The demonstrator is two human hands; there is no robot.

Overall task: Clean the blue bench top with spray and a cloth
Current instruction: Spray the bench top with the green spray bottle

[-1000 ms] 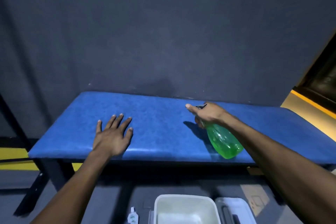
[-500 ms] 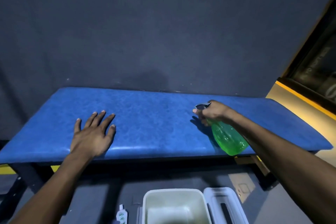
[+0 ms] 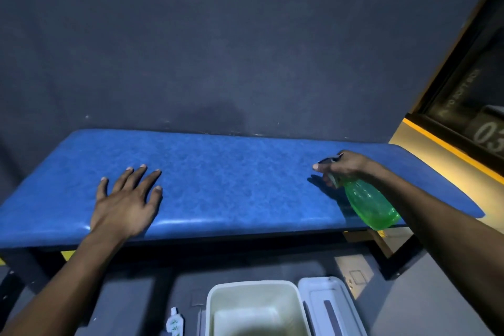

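Green plastic fills the right hand (image 3: 342,168), whose fingers curl round the neck and trigger of the spray bottle (image 3: 369,206); over the last second it has carried the nozzle toward the right end of the blue bench top (image 3: 231,172). The left hand (image 3: 128,199) stays flat, fingers spread, on the bench's left part. Spraying seems nearly across; no cloth shows, only a white bin (image 3: 256,308) on the floor before the bench.

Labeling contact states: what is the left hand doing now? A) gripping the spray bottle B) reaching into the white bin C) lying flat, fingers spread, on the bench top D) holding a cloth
C: the left hand lies flat with fingers spread on the blue bench top, with no cloth under it.
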